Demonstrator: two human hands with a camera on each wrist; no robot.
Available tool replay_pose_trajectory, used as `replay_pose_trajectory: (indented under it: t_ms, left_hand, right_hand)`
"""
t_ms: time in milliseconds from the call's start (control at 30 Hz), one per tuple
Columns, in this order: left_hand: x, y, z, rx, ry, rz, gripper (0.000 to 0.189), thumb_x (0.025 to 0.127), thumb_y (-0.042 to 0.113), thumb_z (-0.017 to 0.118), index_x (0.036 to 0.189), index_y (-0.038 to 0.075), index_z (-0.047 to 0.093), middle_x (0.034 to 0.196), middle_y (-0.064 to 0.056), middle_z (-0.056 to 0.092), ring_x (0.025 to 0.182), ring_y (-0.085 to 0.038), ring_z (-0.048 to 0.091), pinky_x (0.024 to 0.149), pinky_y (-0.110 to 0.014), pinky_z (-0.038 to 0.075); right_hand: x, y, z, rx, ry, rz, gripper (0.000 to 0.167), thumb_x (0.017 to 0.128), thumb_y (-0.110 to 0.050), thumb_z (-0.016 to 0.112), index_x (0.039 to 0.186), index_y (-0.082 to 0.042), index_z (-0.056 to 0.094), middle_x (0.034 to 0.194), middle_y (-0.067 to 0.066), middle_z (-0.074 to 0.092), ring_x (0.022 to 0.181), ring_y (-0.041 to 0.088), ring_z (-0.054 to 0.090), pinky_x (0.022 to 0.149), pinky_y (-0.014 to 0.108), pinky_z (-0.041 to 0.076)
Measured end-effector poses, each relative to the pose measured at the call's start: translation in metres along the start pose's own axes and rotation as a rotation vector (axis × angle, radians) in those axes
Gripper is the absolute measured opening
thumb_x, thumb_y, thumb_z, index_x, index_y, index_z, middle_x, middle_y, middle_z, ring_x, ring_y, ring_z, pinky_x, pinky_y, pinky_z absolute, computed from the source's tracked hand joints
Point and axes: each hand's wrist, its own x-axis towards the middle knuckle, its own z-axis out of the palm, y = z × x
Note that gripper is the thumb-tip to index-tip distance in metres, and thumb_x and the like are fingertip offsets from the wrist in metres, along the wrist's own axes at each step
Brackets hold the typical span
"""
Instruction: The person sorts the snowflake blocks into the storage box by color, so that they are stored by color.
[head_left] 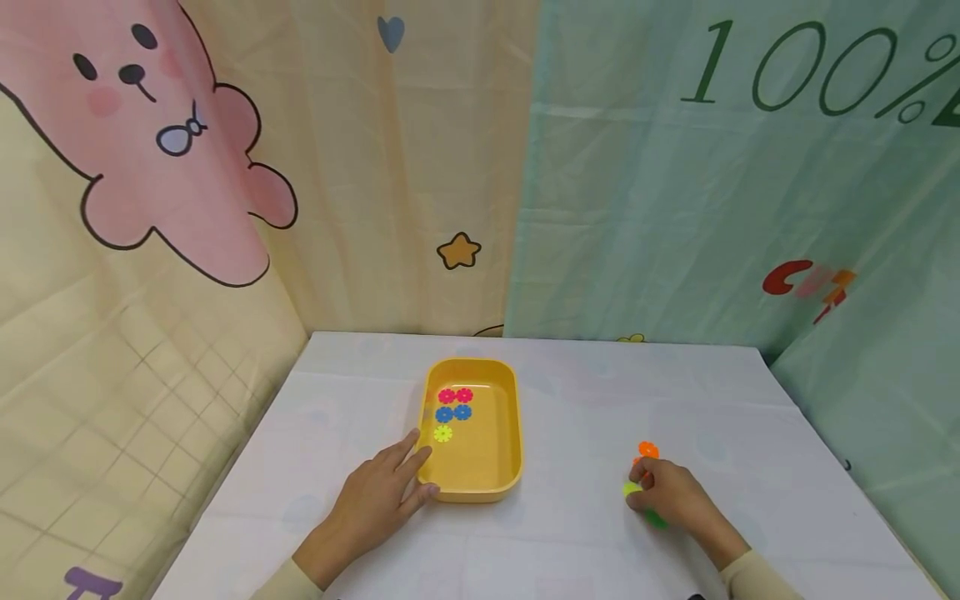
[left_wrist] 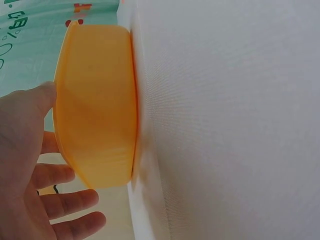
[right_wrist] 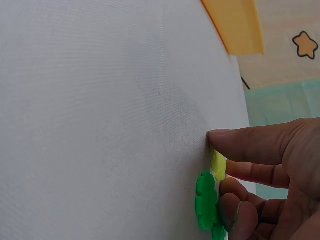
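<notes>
My left hand (head_left: pixel 375 504) touches the near left side of a yellow tray (head_left: pixel 487 467), its fingers extended over the rim. In the left wrist view the thumb (left_wrist: pixel 42 97) meets the tray's edge. Two pink flower-shaped discs (head_left: pixel 464 395), two blue ones (head_left: pixel 462 412) and one yellow one (head_left: pixel 443 433) lie inside, along the tray's left part. To the right, my right hand (head_left: pixel 675 493) pinches another yellow flower-shaped disc (right_wrist: pixel 218 165) between thumb and fingers. Green flower-shaped discs (right_wrist: pixel 206 202) lie beside it, partly hidden by the fingers. Orange discs (head_left: pixel 648 449) lie just beyond the hand.
A white cloth covers the table (head_left: pixel 570 400). Printed curtains (head_left: pixel 405 167) hang behind it and along both sides. Table surface separates the tray from the discs on the right.
</notes>
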Motion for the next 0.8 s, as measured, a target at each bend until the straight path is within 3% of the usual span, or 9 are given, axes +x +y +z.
replay_pose_trajectory:
  t_ms: [267, 467, 800]
  left_hand:
    - [0.001, 0.0, -0.001, 0.0, 0.005, 0.006, 0.061, 0.096, 0.058, 0.062, 0.141, 0.015, 0.063, 0.157, -0.01, 0.047, 0.128, -0.032, 0.058, 0.095, -0.053, 0.054]
    - [0.001, 0.001, -0.001, 0.004, 0.005, 0.007, 0.061, 0.096, 0.058, 0.061, 0.141, 0.015, 0.062, 0.156, -0.01, 0.048, 0.128, -0.032, 0.058, 0.095, -0.053, 0.055]
    - [0.0, 0.002, -0.002, -0.008, 0.015, 0.005, 0.06, 0.096, 0.055, 0.064, 0.14, 0.014, 0.063, 0.156, -0.01, 0.048, 0.128, -0.032, 0.058, 0.095, -0.053, 0.055]
  right_hand:
    - [-0.001, -0.005, 0.001, -0.009, -0.001, 0.005, 0.028, 0.077, -0.014, 0.084, 0.098, -0.007, 0.066, 0.092, 0.004, 0.061, 0.084, 0.021, 0.056, 0.071, 0.038, 0.05]
    - [-0.001, -0.007, 0.002, 0.008, -0.007, 0.022, 0.028, 0.076, -0.012, 0.084, 0.092, -0.008, 0.061, 0.086, 0.004, 0.056, 0.079, 0.02, 0.051, 0.066, 0.034, 0.043]
    - [-0.001, -0.011, 0.004, 0.15, -0.022, 0.0, 0.022, 0.076, -0.005, 0.082, 0.085, -0.009, 0.062, 0.08, 0.003, 0.055, 0.075, 0.019, 0.051, 0.062, 0.03, 0.042]
